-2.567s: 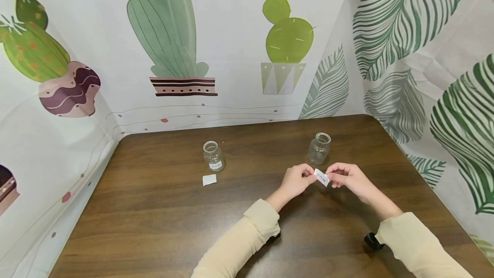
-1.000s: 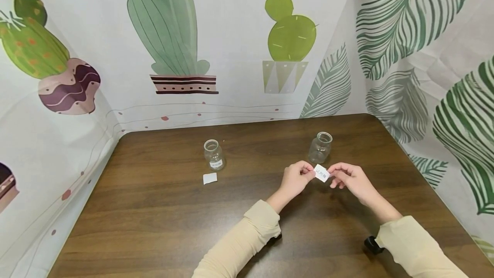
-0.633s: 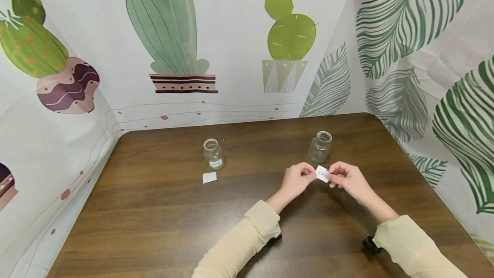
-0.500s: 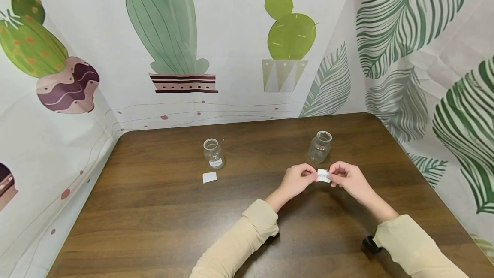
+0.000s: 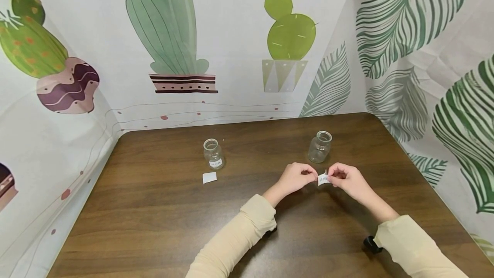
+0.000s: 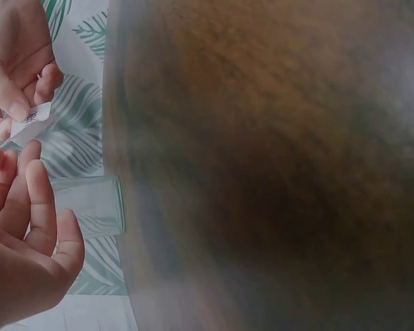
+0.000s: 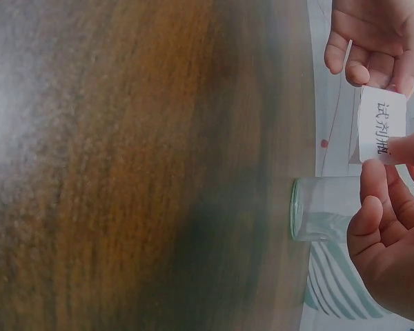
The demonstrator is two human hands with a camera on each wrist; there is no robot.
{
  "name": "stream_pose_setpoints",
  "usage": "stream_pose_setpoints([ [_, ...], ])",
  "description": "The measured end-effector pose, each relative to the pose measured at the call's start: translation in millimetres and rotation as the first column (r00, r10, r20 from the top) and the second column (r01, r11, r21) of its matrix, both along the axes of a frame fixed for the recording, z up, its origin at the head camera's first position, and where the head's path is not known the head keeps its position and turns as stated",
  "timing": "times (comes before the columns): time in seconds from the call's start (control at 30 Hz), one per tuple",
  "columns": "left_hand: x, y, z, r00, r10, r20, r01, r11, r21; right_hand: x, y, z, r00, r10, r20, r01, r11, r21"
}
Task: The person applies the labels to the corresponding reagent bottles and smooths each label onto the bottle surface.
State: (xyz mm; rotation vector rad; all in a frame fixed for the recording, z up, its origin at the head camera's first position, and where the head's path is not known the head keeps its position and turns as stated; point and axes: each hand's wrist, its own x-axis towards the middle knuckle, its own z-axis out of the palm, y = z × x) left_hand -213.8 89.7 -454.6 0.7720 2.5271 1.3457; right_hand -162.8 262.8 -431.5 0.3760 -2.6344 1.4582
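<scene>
In right hand (image 5: 350,182), white label (image 7: 381,123)

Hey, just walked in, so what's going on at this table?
A person's right hand pinches a small handwritten label; the left hand is at its other edge, though whether it grips isn't clear. Just beyond the hands stands a glass jar with no label showing. Off to the left, another jar bears a white label, with a white slip in front.

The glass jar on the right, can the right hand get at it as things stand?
Probably yes: the jar stands just beyond the right hand, with nothing seen between them. But the hand pinches a white label, so may need freeing first.
</scene>
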Motion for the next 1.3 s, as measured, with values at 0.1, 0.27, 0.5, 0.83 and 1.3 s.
stream_pose_setpoints([
  [0.1, 0.3, -0.1, -0.2, 1.0, -0.012, 0.011, 0.012, 1.0, -0.001, 1.2, -1, 2.1, 1.0, 0.007, 0.004, -0.007, 1.0, 0.0],
  [0.27, 1.4, 0.6, -0.6, 0.999, -0.022, 0.032, 0.022, 1.0, 0.0, 1.5, -1, 2.1, 1.0, 0.017, 0.001, -0.017, 1.0, -0.001],
  [0.5, 1.2, 1.5, -0.9, 1.0, -0.021, 0.002, 0.021, 1.0, -0.018, 2.1, -1, 1.2, 0.999, 0.037, -0.004, -0.038, 0.999, -0.023],
  [0.83, -3.4, 2.5, -5.0, 1.0, 0.003, -0.027, -0.005, 0.996, -0.084, -2.0, 5, -7.3, 0.998, 0.059, 0.003, -0.059, 0.998, -0.014],
  [1.3, -14.9, 7.5, -16.1, 0.989, 0.14, -0.055, -0.148, 0.966, -0.211, -5.9, 26, -21.9, 1.0, 0.006, -0.004, -0.006, 0.998, -0.069],
])
